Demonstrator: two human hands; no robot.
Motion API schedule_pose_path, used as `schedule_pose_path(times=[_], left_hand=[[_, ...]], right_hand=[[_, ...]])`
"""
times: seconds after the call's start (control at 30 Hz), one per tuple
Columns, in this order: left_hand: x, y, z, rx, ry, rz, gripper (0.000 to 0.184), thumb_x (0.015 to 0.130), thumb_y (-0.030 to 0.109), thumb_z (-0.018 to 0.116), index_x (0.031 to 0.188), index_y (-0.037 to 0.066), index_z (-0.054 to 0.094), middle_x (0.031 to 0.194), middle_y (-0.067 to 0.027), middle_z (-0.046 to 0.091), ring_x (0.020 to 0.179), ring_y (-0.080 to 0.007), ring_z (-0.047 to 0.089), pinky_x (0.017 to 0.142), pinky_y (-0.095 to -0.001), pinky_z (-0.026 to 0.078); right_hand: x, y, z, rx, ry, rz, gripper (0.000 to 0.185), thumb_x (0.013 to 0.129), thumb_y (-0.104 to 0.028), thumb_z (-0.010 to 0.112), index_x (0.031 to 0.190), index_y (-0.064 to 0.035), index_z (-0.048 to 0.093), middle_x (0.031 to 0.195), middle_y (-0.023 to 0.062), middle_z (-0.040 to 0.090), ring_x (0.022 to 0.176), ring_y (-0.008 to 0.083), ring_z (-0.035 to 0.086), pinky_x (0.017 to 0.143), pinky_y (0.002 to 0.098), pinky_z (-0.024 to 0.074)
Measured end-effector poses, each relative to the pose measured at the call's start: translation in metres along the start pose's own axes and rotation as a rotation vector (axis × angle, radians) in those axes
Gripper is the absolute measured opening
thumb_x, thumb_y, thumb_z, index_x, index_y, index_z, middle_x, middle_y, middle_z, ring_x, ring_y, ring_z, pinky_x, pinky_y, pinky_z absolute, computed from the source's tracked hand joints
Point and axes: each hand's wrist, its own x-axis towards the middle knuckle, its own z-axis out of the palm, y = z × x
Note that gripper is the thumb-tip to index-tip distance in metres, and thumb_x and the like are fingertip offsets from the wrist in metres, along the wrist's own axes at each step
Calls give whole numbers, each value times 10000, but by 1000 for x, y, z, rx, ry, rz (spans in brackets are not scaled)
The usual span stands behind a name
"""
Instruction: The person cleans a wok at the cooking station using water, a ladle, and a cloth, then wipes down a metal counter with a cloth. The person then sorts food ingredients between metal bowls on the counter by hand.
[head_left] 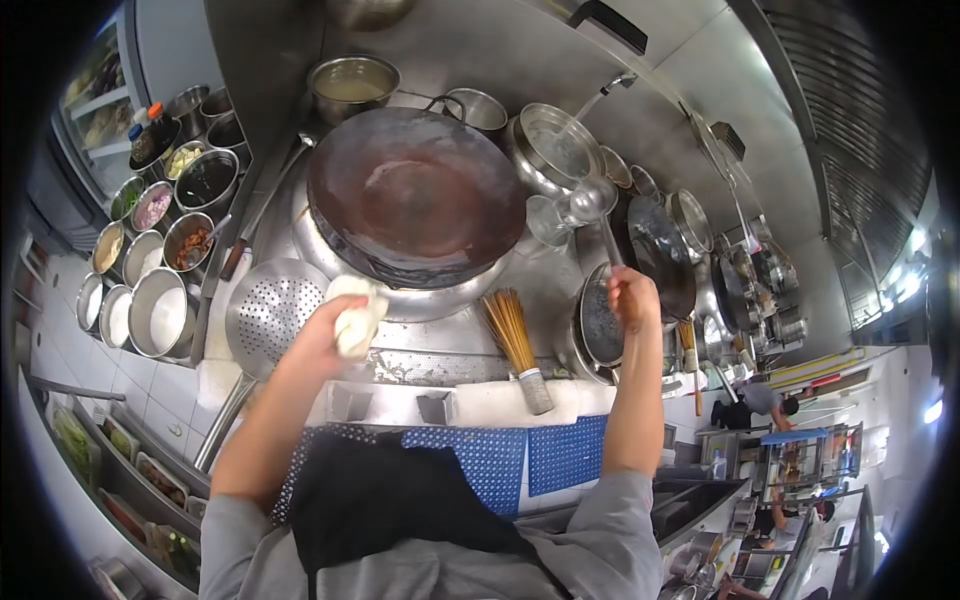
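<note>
My left hand (325,335) is closed around a folded white cloth (362,320), just off the near left rim of a large dark wok (410,195). The wok rests tilted on a round metal burner ring and holds no food. My right hand (634,298) grips the handle of a steel ladle (594,199), whose bowl is to the right of the wok. Beside that bowl is a clear, shiny shape (548,222) that looks like liquid. A bamboo brush (515,340) lies between my hands, bristles away from me. A perforated strainer (275,308) sits beside my left hand.
Steel containers of ingredients (160,305) crowd the left side. Behind the wok stand a pot of pale liquid (352,85) and a basin (558,145) under a tap. More woks (660,255) line the right. Other people (760,400) are farther right.
</note>
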Motion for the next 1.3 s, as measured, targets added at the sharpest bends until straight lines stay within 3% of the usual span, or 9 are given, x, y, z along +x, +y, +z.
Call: schedule_pose_path(times=[0.23, 0.5, 0.63, 0.7, 0.73, 0.8, 0.93, 1.17, 1.3], left_hand=[[-56, -7, -26, 10, -87, 88, 445, 736, 234, 674, 1128, 46, 582, 825, -120, 642, 578, -230, 609, 407, -303, 477], [-87, -29, -39, 49, 222, 247, 495, 690, 262, 698, 1104, 11, 597, 778, -143, 646, 520, -243, 607, 377, -312, 481], [-100, -38, -51, 41, 256, 321, 466, 693, 275, 703, 1064, 9, 609, 738, -137, 639, 460, -235, 582, 350, -319, 471], [-104, -42, -50, 33, 308, 341, 455, 703, 277, 700, 1061, 11, 607, 737, -136, 639, 446, -230, 577, 342, -316, 467], [-104, -43, -50, 38, 283, 332, 456, 710, 277, 698, 1069, 12, 606, 734, -134, 639, 446, -232, 577, 341, -315, 466], [-102, -40, -54, 46, 248, 314, 458, 722, 279, 693, 1085, 14, 602, 728, -130, 639, 445, -235, 577, 340, -313, 463], [-98, -25, -45, 133, 183, 264, 510, 724, 223, 698, 1169, 6, 578, 951, -145, 661, 743, -258, 656, 610, -343, 553], [-110, -8, -58, 232, 97, 352, 475, 757, 162, 673, 1198, 12, 578, 1032, -110, 655, 908, -234, 644, 784, -346, 530], [-124, 0, -76, 239, 175, 435, 509, 743, 168, 714, 1207, 13, 571, 1020, -89, 647, 899, -213, 637, 779, -336, 524]], right_hand=[[65, -15, 28, -463, 26, -363, 32, 818, -4, 580, 789, 8, 585, 584, 43, 535, 393, 143, 508, 366, 287, 402], [231, -14, 66, -209, -12, -43, 121, 851, -48, 530, 783, 9, 613, 561, 82, 551, 431, 172, 517, 380, 285, 423], [259, -16, 40, 1119, -435, 283, 156, 892, -57, 480, 743, -32, 517, 632, 47, 512, 502, 146, 540, 445, 254, 481], [248, -15, 26, 1357, -619, 373, 69, 893, -38, 484, 839, 2, 497, 686, 51, 535, 527, 156, 552, 469, 262, 496], [241, -12, 21, 1418, -616, 342, 270, 894, -28, 499, 1132, 73, 422, 693, 54, 529, 527, 164, 551, 470, 273, 497], [233, -6, 7, 1495, -684, 345, 267, 872, -11, 505, 1092, 90, 393, 707, 50, 516, 546, 150, 547, 473, 271, 507], [165, -14, -10, 1597, -721, 346, 592, 910, -27, 522, 1338, 136, 147, 746, 73, 524, 570, 169, 543, 493, 271, 501], [70, 0, -21, 1109, -391, 218, 483, 947, -103, 522, 1299, 129, 284, 729, 60, 525, 512, 122, 508, 423, 222, 439], [24, 21, -12, 393, -121, -13, 60, 856, -68, 577, 850, -13, 598, 581, 23, 514, 447, 74, 494, 362, 185, 379]])
